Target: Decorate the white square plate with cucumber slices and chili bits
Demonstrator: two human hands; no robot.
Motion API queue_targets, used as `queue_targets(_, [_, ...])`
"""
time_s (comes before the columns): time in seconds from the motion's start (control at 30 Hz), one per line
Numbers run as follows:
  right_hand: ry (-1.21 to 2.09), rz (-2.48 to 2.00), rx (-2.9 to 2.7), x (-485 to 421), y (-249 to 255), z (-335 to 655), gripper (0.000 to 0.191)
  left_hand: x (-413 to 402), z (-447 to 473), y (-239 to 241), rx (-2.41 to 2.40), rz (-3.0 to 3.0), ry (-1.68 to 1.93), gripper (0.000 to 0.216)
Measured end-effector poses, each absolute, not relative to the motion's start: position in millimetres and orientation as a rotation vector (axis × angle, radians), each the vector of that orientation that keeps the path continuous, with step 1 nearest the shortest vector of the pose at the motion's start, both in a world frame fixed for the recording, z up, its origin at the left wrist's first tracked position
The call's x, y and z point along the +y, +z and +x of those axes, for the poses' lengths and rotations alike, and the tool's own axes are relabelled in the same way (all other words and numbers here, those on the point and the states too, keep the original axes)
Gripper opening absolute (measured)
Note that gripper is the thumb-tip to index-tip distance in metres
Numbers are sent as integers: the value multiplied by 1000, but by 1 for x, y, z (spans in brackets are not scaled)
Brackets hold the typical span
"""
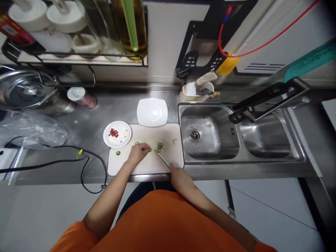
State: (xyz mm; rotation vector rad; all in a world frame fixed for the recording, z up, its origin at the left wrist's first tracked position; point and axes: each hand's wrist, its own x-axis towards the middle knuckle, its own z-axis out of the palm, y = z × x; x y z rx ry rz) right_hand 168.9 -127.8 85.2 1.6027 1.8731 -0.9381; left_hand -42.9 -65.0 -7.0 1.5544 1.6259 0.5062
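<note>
Your right grip wraps a knife; your left grip pinches a cucumber piece, presumably steadying it, with cucumber slices at three o'clock.

left hand placed over the middle of the cutting board, its fingers bunched together and pointed rightward, right hand curled into a grip at the board's near right corner, both bare forearms angled inward toward it
</note>
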Motion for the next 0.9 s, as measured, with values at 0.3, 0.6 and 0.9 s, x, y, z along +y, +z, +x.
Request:
queue_targets(0.3, [-958, 1605, 1860, -127, 85, 156, 37, -83, -42, -10, 1677, 1791, 589, 13])
queue_targets(0.6, [-973, 1611, 1868, -128, 84, 149, 40, -88, -36, -17, 1737, 1787, 602, 9])
queue_targets(0.9, [-963, 1622, 1834, -128, 91, 142, 36, -93, -30, -16, 1836, 1764, 627, 12])
